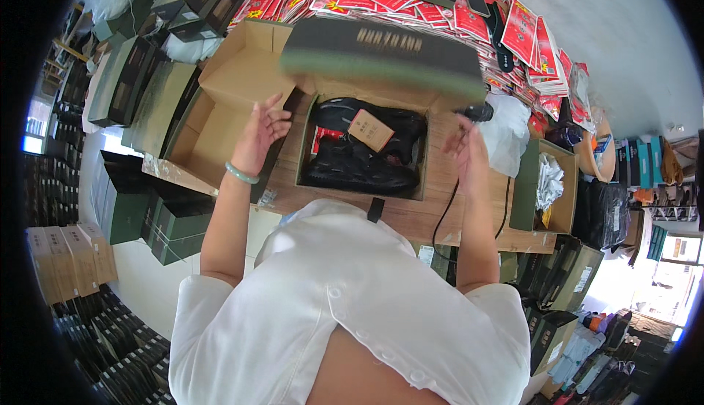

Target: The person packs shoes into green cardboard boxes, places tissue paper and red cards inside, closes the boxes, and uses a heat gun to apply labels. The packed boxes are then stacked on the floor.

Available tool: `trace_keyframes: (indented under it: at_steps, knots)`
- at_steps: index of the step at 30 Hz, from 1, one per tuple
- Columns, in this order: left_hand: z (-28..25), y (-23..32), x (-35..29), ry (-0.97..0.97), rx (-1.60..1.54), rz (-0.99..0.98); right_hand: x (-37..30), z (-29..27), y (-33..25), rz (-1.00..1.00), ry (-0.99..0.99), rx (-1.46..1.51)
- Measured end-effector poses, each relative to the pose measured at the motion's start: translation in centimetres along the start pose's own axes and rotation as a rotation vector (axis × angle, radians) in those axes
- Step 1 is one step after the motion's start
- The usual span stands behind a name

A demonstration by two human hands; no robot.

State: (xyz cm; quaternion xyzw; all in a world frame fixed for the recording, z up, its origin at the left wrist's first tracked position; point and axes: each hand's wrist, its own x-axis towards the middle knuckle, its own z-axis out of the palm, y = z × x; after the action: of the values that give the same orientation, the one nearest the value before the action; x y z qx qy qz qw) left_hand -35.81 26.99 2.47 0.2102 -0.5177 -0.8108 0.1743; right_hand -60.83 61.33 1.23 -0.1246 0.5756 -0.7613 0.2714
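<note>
Bright daylight fills the view. The pale, washed-out window (678, 249) far right of the right grip (468, 144) glares hardest; a smaller bluish-white window (33, 144) glows far left of the left grip (260, 130). Motion blur smears the dark green rectangular cardboard lid (381, 56) just beyond both grips. Straight edges bow toward the black fisheye rim.

black shoes (363, 176): reachable from above | far side: green lid (381, 56) in way | left: open carton (209, 133) | right: cable (438, 223)
</note>
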Motion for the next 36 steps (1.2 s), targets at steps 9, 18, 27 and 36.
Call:
trace_keyframes:
  at_steps: [9,18,27,36]
  knots:
    - [-1.9,-10.2,-5.8,-0.06,0.876,0.013,-1.7,6.4,8.5,0.008,-0.485,-1.317]
    - [-2.5,-12.6,-7.9,-0.202,1.372,0.159,-2.1,6.8,12.9,0.054,-0.429,-1.595]
    - [-1.4,-12.0,-8.3,-0.006,1.543,0.275,-1.9,4.6,8.0,0.008,-0.204,-1.002]
    - [4.5,-11.6,-3.0,-0.325,1.805,-0.144,-2.5,5.7,5.2,0.117,0.115,0.094]
